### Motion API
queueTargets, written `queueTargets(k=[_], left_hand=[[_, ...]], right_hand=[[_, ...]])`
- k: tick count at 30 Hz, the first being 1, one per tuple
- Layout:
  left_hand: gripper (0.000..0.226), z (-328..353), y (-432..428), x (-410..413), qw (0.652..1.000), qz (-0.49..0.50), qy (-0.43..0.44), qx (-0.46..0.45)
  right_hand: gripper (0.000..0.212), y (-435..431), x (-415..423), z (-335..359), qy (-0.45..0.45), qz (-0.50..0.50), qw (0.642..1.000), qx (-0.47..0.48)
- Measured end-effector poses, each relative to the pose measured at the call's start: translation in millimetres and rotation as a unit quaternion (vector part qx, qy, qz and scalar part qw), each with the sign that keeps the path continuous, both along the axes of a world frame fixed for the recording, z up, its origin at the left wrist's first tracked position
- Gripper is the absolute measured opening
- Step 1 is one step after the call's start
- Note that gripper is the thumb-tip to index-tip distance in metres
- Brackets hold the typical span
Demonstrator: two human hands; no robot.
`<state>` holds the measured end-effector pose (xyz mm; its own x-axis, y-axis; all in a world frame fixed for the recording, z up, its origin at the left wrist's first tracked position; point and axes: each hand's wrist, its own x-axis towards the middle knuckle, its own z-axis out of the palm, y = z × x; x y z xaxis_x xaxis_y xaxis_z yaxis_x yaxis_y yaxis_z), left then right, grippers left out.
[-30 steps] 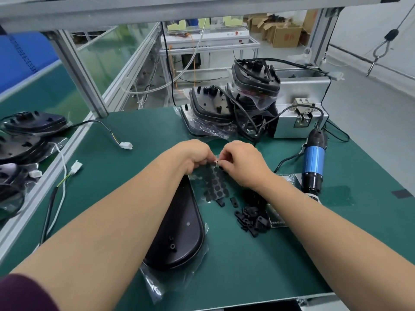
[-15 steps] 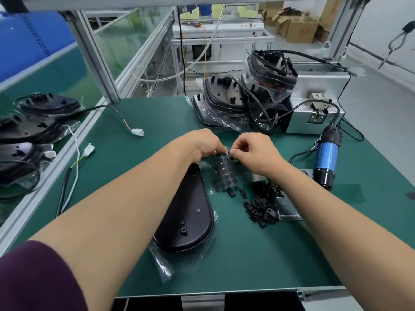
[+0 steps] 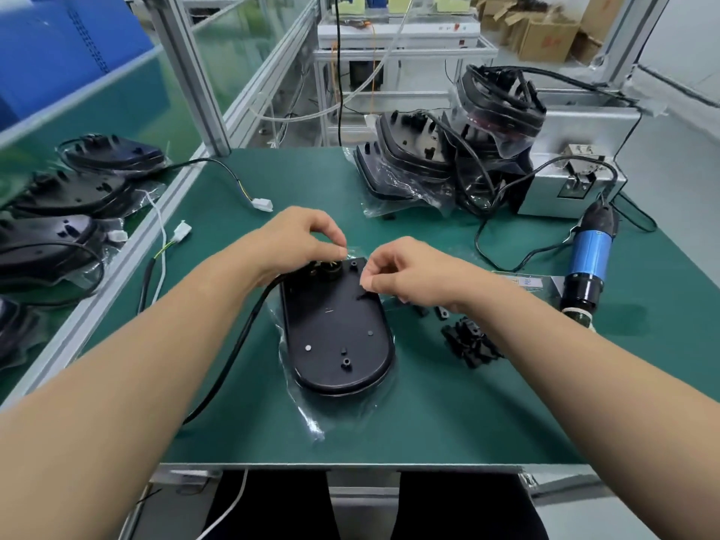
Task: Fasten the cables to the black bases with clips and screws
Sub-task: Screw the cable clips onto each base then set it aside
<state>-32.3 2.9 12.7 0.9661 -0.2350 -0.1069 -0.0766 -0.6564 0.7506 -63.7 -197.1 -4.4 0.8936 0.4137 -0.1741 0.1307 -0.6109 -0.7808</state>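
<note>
A black oval base (image 3: 335, 333) lies flat on a clear plastic bag in the middle of the green mat. Its black cable (image 3: 237, 344) leaves the base's far end and runs down-left under my left forearm. My left hand (image 3: 300, 239) hovers over the far end of the base, thumb and forefinger pinched on a glinting edge of clear film (image 3: 352, 251). My right hand (image 3: 401, 274) is over the base's far right corner with its fingertips pinched together; I cannot make out anything between them. A heap of small black clips (image 3: 467, 344) lies right of the base.
A blue electric screwdriver (image 3: 588, 259) lies at the right with its cord. Stacked black bases with cables (image 3: 448, 161) and a metal box (image 3: 576, 165) stand at the back. More bases (image 3: 58, 228) fill the left shelf, and two white connectors (image 3: 263, 204) (image 3: 182, 229) rest near it.
The view has tilted down and nearer. The base now lies between my hands instead of under my left arm. The clear bag of black pads no longer shows plainly, and my hands have drawn slightly apart.
</note>
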Motion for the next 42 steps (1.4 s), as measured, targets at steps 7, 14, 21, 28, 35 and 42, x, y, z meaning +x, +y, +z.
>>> queueTargets(k=[7, 14, 21, 28, 35, 42], left_hand=[[0.033, -7, 11, -32, 0.999, 0.015, -0.026, 0.029], [0.044, -10, 6, -38, 0.998, 0.007, -0.039, 0.057], [0.044, -13, 5, -37, 0.998, 0.003, -0.025, 0.054], [0.040, -15, 5, -36, 0.999, -0.001, -0.021, 0.040], [0.037, -14, 3, -37, 0.999, -0.009, -0.017, 0.030], [0.041, -11, 0, -37, 0.995, -0.021, -0.022, 0.095]], right_hand=[[0.017, 4, -4, 6, -0.024, 0.003, 0.999, -0.031], [0.016, 8, -4, 9, -0.052, 0.009, 0.996, -0.074], [0.013, 6, -3, 10, -0.027, 0.031, 0.997, -0.064], [0.019, 9, -3, 13, -0.031, 0.031, 0.995, -0.087], [0.015, 13, -4, 18, -0.053, 0.034, 0.989, -0.131], [0.011, 14, -4, 20, -0.044, 0.028, 0.987, -0.151]])
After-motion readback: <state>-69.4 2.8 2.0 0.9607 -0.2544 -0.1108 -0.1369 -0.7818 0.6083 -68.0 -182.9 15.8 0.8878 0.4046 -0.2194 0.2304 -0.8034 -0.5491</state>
